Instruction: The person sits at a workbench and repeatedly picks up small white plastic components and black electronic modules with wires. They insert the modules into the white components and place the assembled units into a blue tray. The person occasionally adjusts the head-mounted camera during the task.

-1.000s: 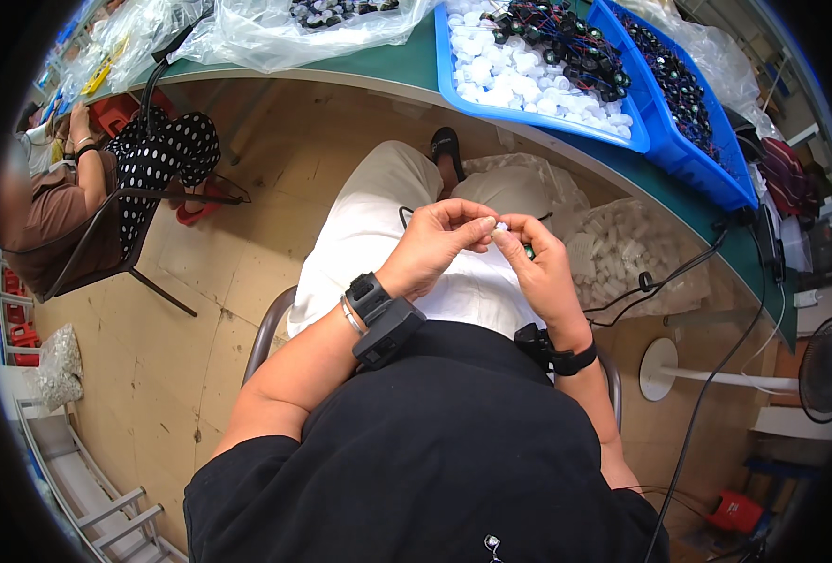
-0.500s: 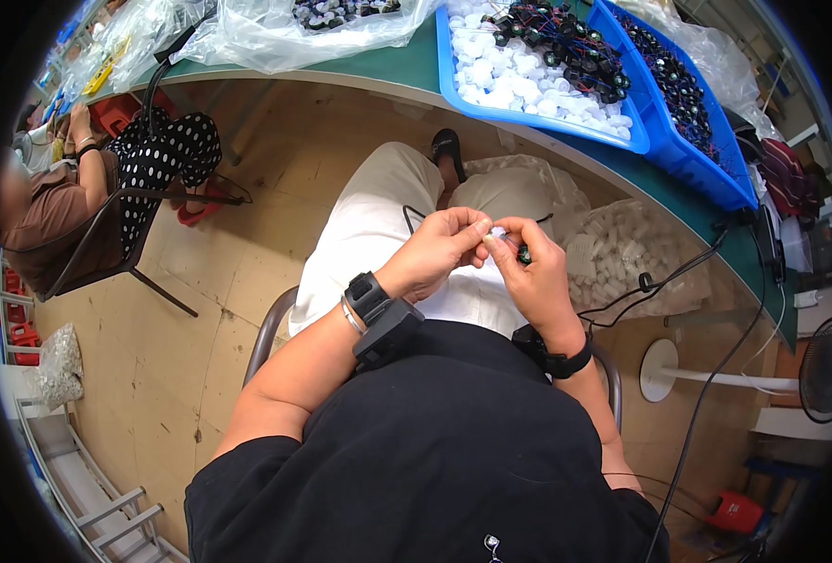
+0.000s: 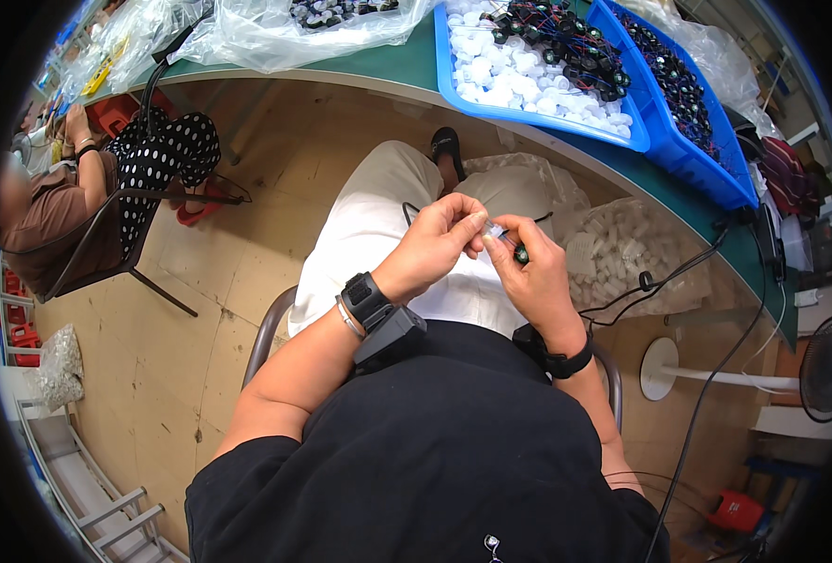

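Note:
My left hand (image 3: 432,247) and my right hand (image 3: 531,272) meet above my lap, fingertips together. Between them they pinch a small white plastic piece (image 3: 494,230). A small dark round part with thin wires (image 3: 521,253) sits against my right fingers. Both wrists carry black bands. My legs in light trousers lie just beneath the hands.
A green table edge (image 3: 416,66) curves across the top. On it stand a blue tray (image 3: 529,117) of white pieces and dark wired parts, a second blue tray (image 3: 688,141), and clear plastic bags (image 3: 275,33). A bag of white pieces (image 3: 622,253) hangs by my right knee. Another person sits at left (image 3: 69,202). A fan stand (image 3: 707,375) is at right.
My hands stay together over my lap; the fingers have shifted slightly around the small white piece. Nothing else has moved.

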Demonstrator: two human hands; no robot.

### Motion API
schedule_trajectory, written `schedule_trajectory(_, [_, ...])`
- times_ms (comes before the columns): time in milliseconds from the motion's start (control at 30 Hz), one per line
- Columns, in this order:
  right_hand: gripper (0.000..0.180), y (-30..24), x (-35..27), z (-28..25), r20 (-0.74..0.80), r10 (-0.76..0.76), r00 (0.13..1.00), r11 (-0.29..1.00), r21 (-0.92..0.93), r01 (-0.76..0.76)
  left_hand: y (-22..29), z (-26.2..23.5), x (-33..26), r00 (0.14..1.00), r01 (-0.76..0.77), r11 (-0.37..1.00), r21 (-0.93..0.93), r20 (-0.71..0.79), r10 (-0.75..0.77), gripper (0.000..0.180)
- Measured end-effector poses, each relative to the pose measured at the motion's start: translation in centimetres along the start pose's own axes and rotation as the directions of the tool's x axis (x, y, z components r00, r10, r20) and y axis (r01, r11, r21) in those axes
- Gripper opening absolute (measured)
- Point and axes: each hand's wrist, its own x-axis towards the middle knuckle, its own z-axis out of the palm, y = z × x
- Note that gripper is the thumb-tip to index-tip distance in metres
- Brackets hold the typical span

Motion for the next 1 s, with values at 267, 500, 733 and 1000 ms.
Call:
schedule_trajectory(267, [0.02,0.0,0.0,0.1,0.001,0.032,0.999,0.996,0.088,-0.032,-0.1,0.1,0.1,0.995,0.068,0.975,-0.209,-0.05,-0.08,0.021])
schedule_trajectory(500, [0.019,-0.4,0.0,0.1,0.013,0.077,0.997,0.986,0.148,-0.078,-0.2,0.6,-0.1,0.987,0.161,0.933,-0.323,0.048,-0.153,0.03])
schedule_trajectory(733, [0.013,-0.6,0.1,-0.3,0.036,0.103,0.994,0.992,0.071,-0.106,-1.0,-0.4,0.3,0.955,0.287,0.811,-0.509,0.085,-0.284,0.024])
schedule_trajectory(1000, [0.009,0.5,-0.2,0.1,0.054,0.098,0.994,0.993,0.059,-0.101,-0.9,0.0,0.3,0.933,0.342,0.785,-0.517,0.085,-0.351,0.029])
